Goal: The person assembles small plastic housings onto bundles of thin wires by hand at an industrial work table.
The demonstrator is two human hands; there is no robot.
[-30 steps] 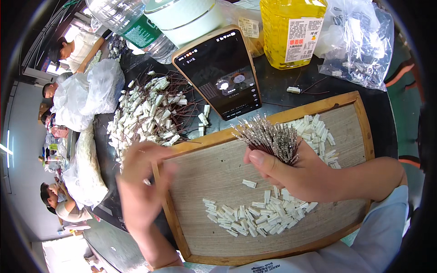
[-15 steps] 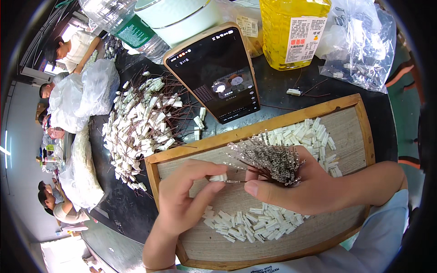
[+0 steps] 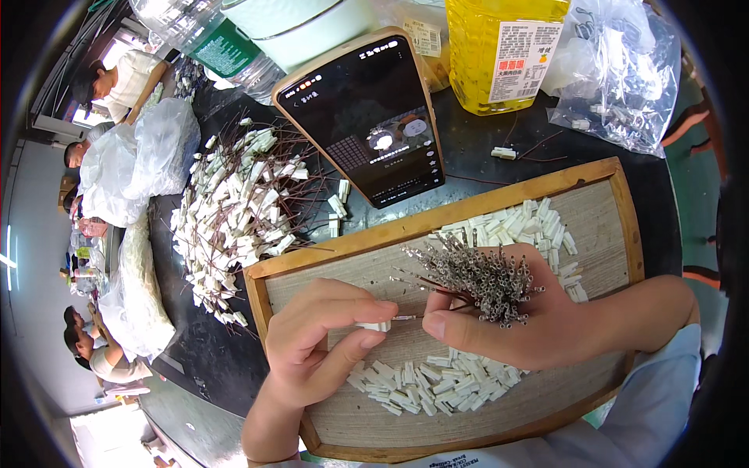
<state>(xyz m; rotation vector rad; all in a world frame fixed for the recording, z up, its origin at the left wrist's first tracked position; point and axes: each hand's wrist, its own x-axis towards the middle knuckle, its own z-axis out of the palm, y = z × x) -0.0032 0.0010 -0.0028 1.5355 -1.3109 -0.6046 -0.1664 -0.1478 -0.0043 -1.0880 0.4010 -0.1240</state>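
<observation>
Between the thumb and forefinger of my left hand (image 3: 324, 335) is a small white plastic connector housing (image 3: 376, 324). My right hand (image 3: 515, 320) grips a thick bundle of brown wires with metal terminals (image 3: 488, 282) on their ends. From its thumb and fingertip, one wire terminal (image 3: 404, 317) points left toward the housing, close to it; whether they touch I cannot tell. Both hands are above a wood-framed tray (image 3: 624, 234). In it, loose white housings (image 3: 437, 384) lie in a near heap, and more housings (image 3: 538, 226) lie at the back, partly behind my right hand.
Left of the tray is a big pile of white connectors with brown wires (image 3: 238, 210). A phone (image 3: 367, 125) leans before a white cup (image 3: 300, 31). A yellow bottle (image 3: 503, 54), a clear plastic bag (image 3: 616, 78) and a water bottle (image 3: 211, 47) stand behind. People (image 3: 117, 82) sit farther left.
The left hand has shifted slightly, and the housing in it sits a bit lower and tilted. The wire bundle has turned, its terminal ends now facing me more, and moved slightly right.
</observation>
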